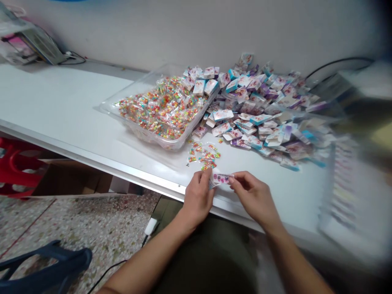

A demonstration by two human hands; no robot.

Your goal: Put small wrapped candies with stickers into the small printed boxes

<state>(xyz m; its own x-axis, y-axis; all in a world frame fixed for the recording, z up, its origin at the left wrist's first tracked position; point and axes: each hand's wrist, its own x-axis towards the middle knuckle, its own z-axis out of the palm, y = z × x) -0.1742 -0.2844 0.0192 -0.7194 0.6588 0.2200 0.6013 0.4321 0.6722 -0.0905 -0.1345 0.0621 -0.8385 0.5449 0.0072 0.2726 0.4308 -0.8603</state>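
Note:
Over the front edge of the white table, my left hand [199, 197] is closed on one end of a small white strip printed with pink and purple round pictures [221, 178]. The thumb and fingers of my right hand [256, 199] pinch its other end. A whitish piece shows beside the left fingertips; I cannot tell whether it is part of the strip. Just beyond my hands lie several small clear packets of coloured candy-like pieces [204, 154]. Farther back, a clear plastic tray [147, 137] is heaped with similar packets, and small boxes sit at its right corner.
A large pile of small white, blue and purple boxes [254, 104] covers the back right of the table [76, 110]. Blurred sheets with coloured rows [344, 183] lie at right. Below are a cardboard box [70, 177], a red stool [18, 167] and a dark blue stool [45, 265].

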